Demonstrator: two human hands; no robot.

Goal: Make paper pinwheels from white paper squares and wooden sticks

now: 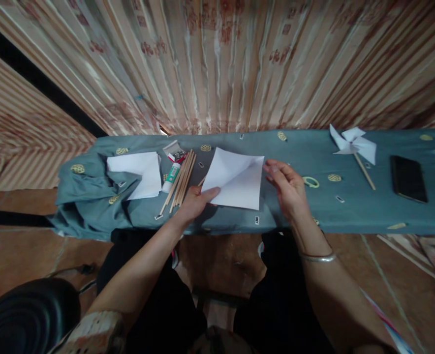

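Observation:
A white square paper sheet (235, 184) with a diagonal crease lies tilted in front of me. My left hand (197, 200) grips its lower left corner, thumb on top. At the opposite upper right corner, my right hand (286, 184) has thumb and fingertips pinched together at the paper's edge. Left of the sheet are several thin wooden sticks (184, 182), a glue stick (171, 178) and a small opened box (175, 151) of tiny metal pieces. Just right of my right hand shows a pale green loop (311, 182), perhaps a scissors handle; its remainder is hidden.
A stack of white paper (147, 174) lies at the left, partly covered by bunched grey-green cloth (88, 196). To the right are a white paper pinwheel (354, 143) on a stick and a black phone (408, 178). A pleated curtain (225, 69) hangs behind; a black stool (29, 314) stands lower left.

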